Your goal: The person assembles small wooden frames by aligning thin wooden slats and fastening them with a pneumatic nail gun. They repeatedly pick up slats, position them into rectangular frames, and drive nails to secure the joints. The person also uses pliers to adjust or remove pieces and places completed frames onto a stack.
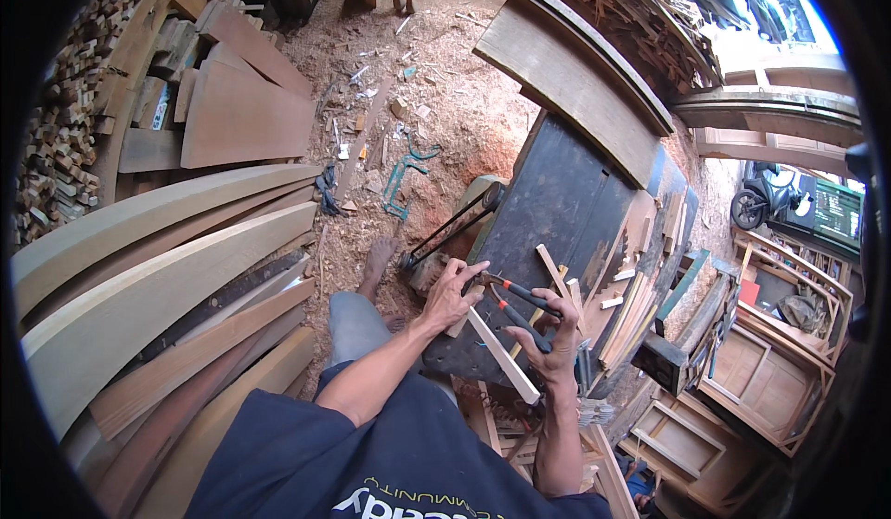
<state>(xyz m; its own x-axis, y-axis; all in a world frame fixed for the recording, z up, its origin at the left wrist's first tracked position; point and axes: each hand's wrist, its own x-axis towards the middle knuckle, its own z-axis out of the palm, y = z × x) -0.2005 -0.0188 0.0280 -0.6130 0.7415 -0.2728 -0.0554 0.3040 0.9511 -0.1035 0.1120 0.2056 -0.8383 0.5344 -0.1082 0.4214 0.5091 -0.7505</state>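
Observation:
Over the near end of a dark workbench [557, 189], my right hand [553, 335] grips pliers [512, 298] with black and orange handles. The handles stand apart, fingers on one and thumb by the other. Their metal jaws reach my left hand [447, 298], whose index finger and thumb are bent around a small wooden piece at the jaws. Exactly what the jaws bite is too small to make out. A pale wooden strip [504, 356] slants from beneath my left fingers toward me. Thin wood sticks [554, 270] lie just beyond the pliers.
Long boards [158, 240] are stacked at my left. A teal clamp [397, 185] lies among shavings on the floor. A wide plank [566, 73] rests across the bench's far end. Offcuts [626, 305] lie along its right side. Wooden frames [761, 370] stand at the right.

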